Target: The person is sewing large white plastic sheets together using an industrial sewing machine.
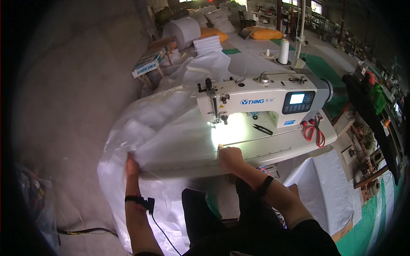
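Observation:
A white translucent plastic sheet (pixel 149 128) spreads over the left part of the sewing machine's bed and hangs down in folds towards my lap. My left hand (pixel 132 165) grips this sheet at the left, near the end of the bed, its fingers partly hidden. In front of the needle area, my right hand (pixel 230 158) is closed in a pinch on the sheet's right edge, resting on the bed. The white sewing machine (pixel 260 91) stands just beyond, its lamp glaring beside the needle. The presser foot is washed out by that light.
Black thread snips (pixel 262 129) lie under the machine's arm. Red-handled scissors (pixel 314 133) rest at the bed's right end. A white thread cone (pixel 284 52) stands behind. Far left are a large white roll (pixel 182 32) and stacked sheets. A black cable (pixel 87 231) runs along the floor.

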Demonstrator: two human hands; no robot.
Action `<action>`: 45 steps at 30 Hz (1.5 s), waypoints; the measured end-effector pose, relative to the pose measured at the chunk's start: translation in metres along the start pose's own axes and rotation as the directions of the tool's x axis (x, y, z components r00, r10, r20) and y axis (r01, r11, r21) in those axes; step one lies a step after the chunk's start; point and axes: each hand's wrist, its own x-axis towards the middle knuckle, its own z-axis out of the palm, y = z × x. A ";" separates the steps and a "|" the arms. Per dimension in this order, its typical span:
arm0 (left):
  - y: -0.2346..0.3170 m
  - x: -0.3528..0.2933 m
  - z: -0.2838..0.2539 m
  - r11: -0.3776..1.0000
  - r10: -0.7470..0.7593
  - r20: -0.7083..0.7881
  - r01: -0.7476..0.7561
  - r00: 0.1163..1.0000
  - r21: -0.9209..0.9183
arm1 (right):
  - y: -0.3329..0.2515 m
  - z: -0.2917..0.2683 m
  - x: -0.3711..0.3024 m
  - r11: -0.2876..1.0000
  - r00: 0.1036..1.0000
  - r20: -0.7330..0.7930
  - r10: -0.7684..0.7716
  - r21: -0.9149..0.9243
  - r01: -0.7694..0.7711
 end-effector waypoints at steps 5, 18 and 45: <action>0.058 -0.004 -0.020 0.945 -0.243 0.103 0.260 0.964 -0.200 | -0.004 -0.001 0.004 0.997 0.996 0.054 0.076 0.030 -0.077; 0.262 -0.167 0.114 0.311 0.850 0.462 -0.949 0.253 -0.053 | 0.045 -0.010 0.009 0.103 0.842 0.533 0.087 0.835 -0.540; 0.257 -0.140 0.195 0.706 0.651 0.393 -0.709 0.649 0.002 | 0.045 -0.003 0.008 0.105 0.860 0.481 0.170 0.859 -0.501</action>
